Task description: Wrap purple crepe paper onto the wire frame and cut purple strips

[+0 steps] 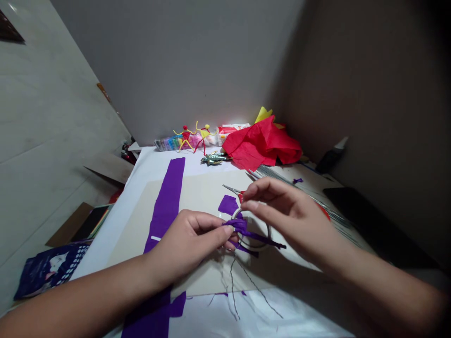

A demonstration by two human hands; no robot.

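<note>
My left hand [206, 233] pinches a small wire figure [239, 226] between thumb and fingers. Purple paper is wrapped round its upper part, and a purple-covered arm sticks out to the right. Two bare twisted wire legs hang below it. My right hand [285, 211] hovers just above and to the right, fingers curled and the thumb a little apart from them, with nothing visible between. Under the figure lies a roll of tape [269, 232], partly hidden. Scissors [232, 189] with red handles lie behind the right fingertips, beside a purple paper scrap [228, 204].
A long purple paper strip [169, 192] lies left on a cream board [204, 183]. Behind stand two pipe-cleaner-like figures [203, 134], a green-gold figure [214, 158] and crumpled red paper [262, 143]. Grey wires [271, 174] and a dark flat object [366, 211] lie right.
</note>
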